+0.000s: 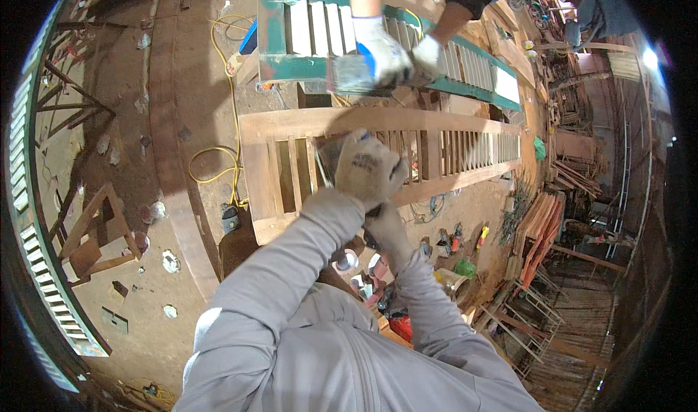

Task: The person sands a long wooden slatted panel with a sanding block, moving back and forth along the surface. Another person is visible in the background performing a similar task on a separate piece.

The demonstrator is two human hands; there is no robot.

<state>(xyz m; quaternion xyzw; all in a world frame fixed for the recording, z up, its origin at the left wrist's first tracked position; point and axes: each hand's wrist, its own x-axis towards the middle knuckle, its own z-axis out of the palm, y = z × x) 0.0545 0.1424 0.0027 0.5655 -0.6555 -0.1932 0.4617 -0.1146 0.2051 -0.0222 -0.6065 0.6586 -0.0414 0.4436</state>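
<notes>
A bare wooden louvred shutter [262, 128] lies in front of me, its frame pale brown with rows of slats. My left hand [367, 163], in a light work glove, is closed over a handheld tool [329, 156] at the left part of the slats. Only a dark, blurred edge of that tool shows beside the glove, so its exact kind is unclear. Just below, my right hand [387, 226] is close behind the left one, near the shutter's near rail. Its fingers are curled at a dark part, largely hidden by the left hand and sleeve.
Across from me, a co-worker's gloved hands [392, 59] hold a blurred tool over a green louvred shutter [291, 68]. A yellow cord [236, 121] runs along the floor at left. Stacked boards [538, 226] and a metal ladder frame [520, 328] stand at right. Bottles [456, 237] lie nearby.
</notes>
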